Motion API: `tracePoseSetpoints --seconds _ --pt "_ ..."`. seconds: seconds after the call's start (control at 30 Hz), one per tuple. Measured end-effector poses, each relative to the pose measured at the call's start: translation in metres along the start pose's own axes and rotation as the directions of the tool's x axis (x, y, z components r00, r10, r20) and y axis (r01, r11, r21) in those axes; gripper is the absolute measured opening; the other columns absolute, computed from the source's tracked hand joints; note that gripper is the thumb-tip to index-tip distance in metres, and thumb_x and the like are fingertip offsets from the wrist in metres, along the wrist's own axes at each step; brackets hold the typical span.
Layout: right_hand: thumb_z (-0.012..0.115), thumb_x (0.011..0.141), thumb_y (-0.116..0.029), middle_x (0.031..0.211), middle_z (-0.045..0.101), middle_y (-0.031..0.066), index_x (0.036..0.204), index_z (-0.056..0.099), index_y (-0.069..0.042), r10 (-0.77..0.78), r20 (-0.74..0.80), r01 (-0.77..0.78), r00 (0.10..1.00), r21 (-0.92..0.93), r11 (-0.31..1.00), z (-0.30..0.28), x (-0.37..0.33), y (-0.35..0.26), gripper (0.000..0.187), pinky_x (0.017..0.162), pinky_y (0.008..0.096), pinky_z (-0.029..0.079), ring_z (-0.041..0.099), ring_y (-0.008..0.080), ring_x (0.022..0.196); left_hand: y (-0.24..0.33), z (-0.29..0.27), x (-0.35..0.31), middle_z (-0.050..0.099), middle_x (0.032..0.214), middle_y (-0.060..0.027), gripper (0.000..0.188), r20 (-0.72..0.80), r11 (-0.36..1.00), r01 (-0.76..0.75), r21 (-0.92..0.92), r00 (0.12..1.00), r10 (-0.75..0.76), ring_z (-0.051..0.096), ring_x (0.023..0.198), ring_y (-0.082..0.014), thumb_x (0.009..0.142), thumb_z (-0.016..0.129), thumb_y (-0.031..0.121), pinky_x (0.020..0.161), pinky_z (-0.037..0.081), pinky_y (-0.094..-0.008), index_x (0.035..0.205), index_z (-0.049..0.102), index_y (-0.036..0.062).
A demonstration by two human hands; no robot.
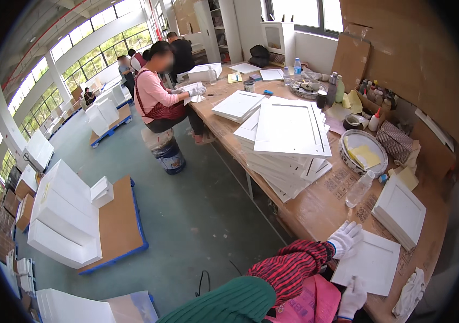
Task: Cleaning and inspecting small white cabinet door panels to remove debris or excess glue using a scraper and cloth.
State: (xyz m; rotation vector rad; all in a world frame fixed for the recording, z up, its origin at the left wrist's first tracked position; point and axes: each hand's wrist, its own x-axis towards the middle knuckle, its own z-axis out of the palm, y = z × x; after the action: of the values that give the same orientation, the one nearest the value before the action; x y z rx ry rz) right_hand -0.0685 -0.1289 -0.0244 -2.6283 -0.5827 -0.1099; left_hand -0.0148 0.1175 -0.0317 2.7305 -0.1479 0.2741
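In front of me a white framed panel (369,265) lies flat on the brown-covered workbench. My left hand (346,239), in a white knit glove, rests on its upper left corner with the fingers stretched out. At the panel's near edge is my right hand (352,297), gloved too, its fingers closed; what they hold, if anything, is too small to name. A short stack of similar white panels (400,210) sits just beyond, to the right. A loose white glove (410,293) lies at the bench's right edge.
A tall, uneven stack of white panels (293,129) stands further along the bench. Near it are a clear plastic bottle (360,189) and a round tin (364,153) with yellow sheets. A co-worker (157,89) sits at the bench's far left. White cabinets (62,215) stand on pallets.
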Motion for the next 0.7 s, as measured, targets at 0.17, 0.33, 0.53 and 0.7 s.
tracePoseSetpoints --seconds 0.17,0.33,0.53,0.7 --pt "0.053 0.105 -0.034 0.104 0.073 0.0216 0.124 0.072 -0.008 0.296 -0.041 -0.297 0.954 -0.254 0.921 -0.058 0.006 0.065 0.037 0.087 0.0446 0.054 0.069 0.0402 0.094 -0.007 0.0 -0.004 0.034 0.162 -0.0246 0.073 0.016 1.0 -0.02 0.003 1.0 0.02 0.028 0.151 -0.0455 0.091 0.06 0.046 0.126 0.017 -0.0572 0.151 0.046 0.0078" --pt "0.051 0.104 -0.036 0.094 0.075 0.0206 0.108 0.077 -0.005 0.237 -0.248 -0.301 0.939 -0.268 0.915 -0.074 0.02 0.156 0.04 0.078 0.0477 0.054 0.069 0.0396 0.087 -0.002 0.002 -0.001 0.033 0.163 -0.0238 0.072 -0.02 1.0 -0.013 -0.007 1.0 0.013 0.028 0.152 -0.0444 0.092 0.059 0.047 0.126 0.017 -0.0568 0.151 0.047 0.0079" --pt "0.052 0.104 -0.041 0.092 0.076 0.0181 0.104 0.078 -0.006 0.24 -0.473 -0.365 0.848 -0.192 0.911 -0.063 0.013 0.157 0.044 0.073 0.046 0.056 0.07 0.0372 0.085 0.006 0.0 -0.008 0.032 0.162 -0.0269 0.075 -0.053 1.0 0.027 0.013 0.998 -0.026 0.026 0.153 -0.0448 0.092 0.059 0.049 0.126 0.017 -0.0553 0.151 0.045 0.0046" --pt "0.052 0.104 -0.043 0.091 0.076 0.0174 0.101 0.079 -0.007 0.253 -0.474 -0.397 0.843 -0.231 0.888 -0.068 0.012 0.147 0.045 0.073 0.046 0.056 0.07 0.0365 0.085 0.019 -0.011 -0.027 0.026 0.164 -0.029 0.085 -0.112 0.991 0.119 -0.063 0.986 -0.125 0.021 0.154 -0.0439 0.094 0.058 0.053 0.128 0.016 -0.0495 0.156 0.035 0.0006"
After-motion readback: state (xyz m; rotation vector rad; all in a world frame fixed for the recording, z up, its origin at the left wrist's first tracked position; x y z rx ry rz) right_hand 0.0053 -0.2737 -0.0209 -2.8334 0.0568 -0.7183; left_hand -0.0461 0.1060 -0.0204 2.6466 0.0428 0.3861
